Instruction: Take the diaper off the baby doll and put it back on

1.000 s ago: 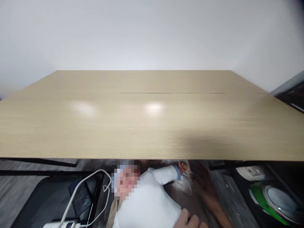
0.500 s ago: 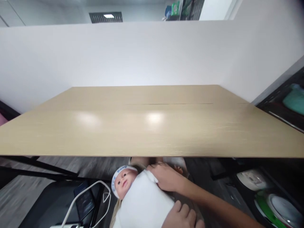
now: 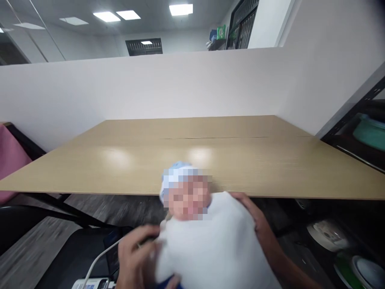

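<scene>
A baby doll in a white cap with pale blue is wrapped in a white cloth. It is raised at the front edge of the table, its head overlapping the tabletop in view and its face pixelated. My left hand, a little blurred, grips the wrapped body from the left with bent fingers. A bit of dark blue fabric shows by that hand's lower fingers. On the other side, my right hand is wrapped round the upper edge of the cloth, its fingertips partly hidden behind the doll.
A wooden table stands against a white partition. At lower left is a black chair with a white cable and a power strip. A dark shelf stands right; a pink chair back is left.
The doll has come up from the lap to the table edge and turned more upright. My left hand has moved to its left side, my right hand to its right side. The view has tilted up.
</scene>
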`<state>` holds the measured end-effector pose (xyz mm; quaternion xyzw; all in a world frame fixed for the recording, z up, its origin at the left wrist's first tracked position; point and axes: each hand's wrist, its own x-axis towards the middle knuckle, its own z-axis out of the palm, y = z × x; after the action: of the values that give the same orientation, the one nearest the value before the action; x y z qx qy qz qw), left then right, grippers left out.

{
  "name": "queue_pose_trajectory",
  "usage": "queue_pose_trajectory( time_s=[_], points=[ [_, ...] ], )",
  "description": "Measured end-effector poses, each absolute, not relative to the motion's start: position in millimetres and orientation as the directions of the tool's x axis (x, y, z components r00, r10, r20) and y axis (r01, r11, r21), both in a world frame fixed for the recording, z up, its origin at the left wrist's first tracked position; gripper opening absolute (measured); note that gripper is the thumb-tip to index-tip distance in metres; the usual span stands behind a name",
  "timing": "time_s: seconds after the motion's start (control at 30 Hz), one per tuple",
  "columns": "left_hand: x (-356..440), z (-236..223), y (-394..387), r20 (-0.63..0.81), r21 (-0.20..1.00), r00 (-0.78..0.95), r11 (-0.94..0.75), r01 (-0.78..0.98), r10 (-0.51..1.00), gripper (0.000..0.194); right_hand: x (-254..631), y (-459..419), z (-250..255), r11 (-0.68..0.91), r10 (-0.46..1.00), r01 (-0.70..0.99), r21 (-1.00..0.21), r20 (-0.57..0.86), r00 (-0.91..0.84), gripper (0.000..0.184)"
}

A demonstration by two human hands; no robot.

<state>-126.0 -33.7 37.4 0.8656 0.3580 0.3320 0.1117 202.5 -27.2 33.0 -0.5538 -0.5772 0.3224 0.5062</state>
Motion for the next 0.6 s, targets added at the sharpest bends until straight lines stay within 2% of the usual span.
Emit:
queue_pose_trajectory(
  time_s=[0.07, 0.1, 0.17, 0.2, 0.27, 0.33, 0.4, 0.5, 0.6],
  points=[
    [-126.7, 37.6, -4.2, 0.500, 0.502, 0.414, -0.644, 0.577, 0.761, 0.082, 213.9, -23.5, 35.3, 0.168, 0.935, 0.319, -0.933, 0.254, 0.248, 0.044],
    [-122.4, 39.6, 12.1, 0.423, 0.554, 0.423, -0.598, 0.579, 0.801, 0.082, 218.4, -18.6, 37.2, 0.170, 0.922, 0.331, -0.928, 0.268, 0.279, 0.043],
    [-108.7, 47.2, 45.0, 0.223, 0.626, 0.506, -0.520, 0.580, 0.833, 0.070, 227.7, -5.0, 41.5, 0.158, 0.913, 0.392, -0.906, 0.285, 0.291, 0.041],
    [-101.2, 51.9, 60.4, 0.170, 0.632, 0.534, -0.507, 0.586, 0.828, 0.061, 233.6, 2.4, 43.6, 0.139, 0.919, 0.455, -0.880, 0.286, 0.272, 0.041],
    [-88.0, 60.2, 87.1, 0.154, 0.620, 0.567, -0.526, 0.582, 0.809, 0.050, 249.4, 15.3, 46.3, 0.076, 0.946, 0.634, -0.770, 0.258, 0.199, 0.041],
    [-79.3, 64.0, 107.1, 0.156, 0.600, 0.594, -0.553, 0.578, 0.789, 0.047, 269.5, 23.7, 45.4, 0.043, 0.967, 0.790, -0.611, 0.224, 0.120, 0.036],
    [-74.8, 62.4, 121.6, 0.140, 0.583, 0.614, -0.566, 0.583, 0.777, 0.047, 290.1, 28.0, 39.2, 0.073, 0.976, 0.863, -0.500, 0.215, 0.042, 0.033],
    [-74.9, 54.6, 138.5, 0.126, 0.563, 0.629, -0.577, 0.591, 0.767, 0.051, 315.5, 32.2, 20.5, 0.160, 0.973, 0.869, -0.468, 0.222, -0.060, 0.039],
    [-82.3, 45.9, 156.4, 0.102, 0.499, 0.609, -0.570, 0.653, 0.787, 0.052, 332.3, 41.6, -3.7, 0.162, 0.973, 0.865, -0.474, 0.225, -0.059, 0.039]
  ],
)
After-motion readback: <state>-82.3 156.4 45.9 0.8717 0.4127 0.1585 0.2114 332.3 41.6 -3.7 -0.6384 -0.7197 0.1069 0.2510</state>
